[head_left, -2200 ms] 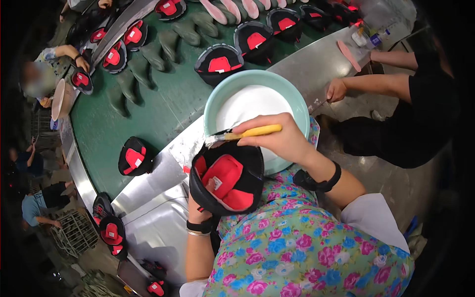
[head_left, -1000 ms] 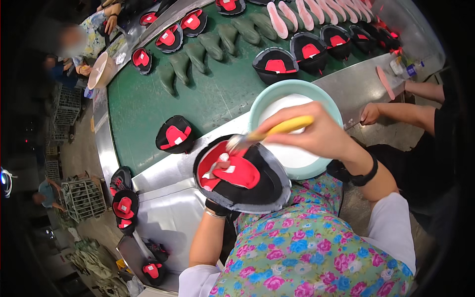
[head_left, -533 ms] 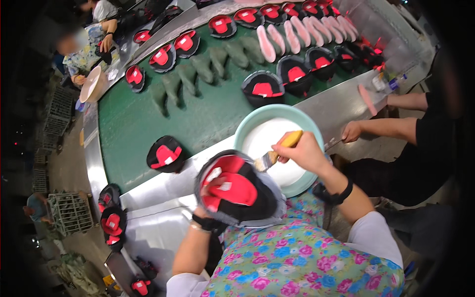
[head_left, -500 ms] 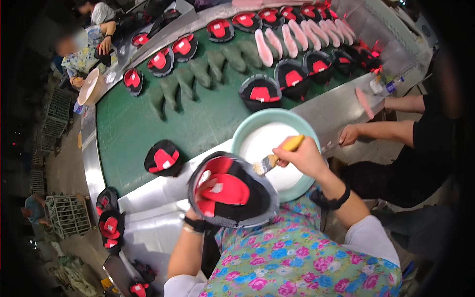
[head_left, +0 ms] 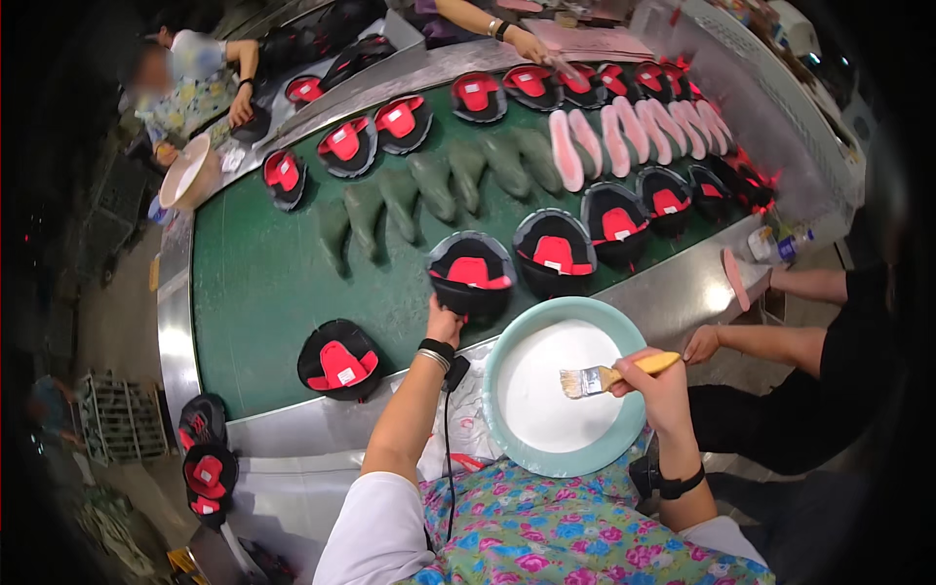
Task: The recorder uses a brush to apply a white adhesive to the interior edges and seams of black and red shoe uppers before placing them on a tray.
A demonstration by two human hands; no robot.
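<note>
With our right hand (head_left: 645,375) we grip the flat paintbrush (head_left: 593,379) over the teal basin (head_left: 564,465). At the basin's 11 o'clock, our left hand (head_left: 446,320) grips the shoe upper (head_left: 471,275), now shifted forward to the conveyor belt (head_left: 258,253), apparently joining the near row of uppers (head_left: 553,257).

"What's at the table's (head_left: 258,268) near edge?"
"The basin (head_left: 495,414), brush (head_left: 588,381) over it. A lone upper (head_left: 339,362) sits left, toward the near left corner."
"Mid-table?"
"Lasts (head_left: 436,185), with insoles (head_left: 615,139) to their right; a row of uppers (head_left: 348,146) follows the far edge."
"And the upper (head_left: 470,275) at the left hand (head_left: 446,322)?"
"Beyond the basin, leftward; seemingly on the table."
</note>
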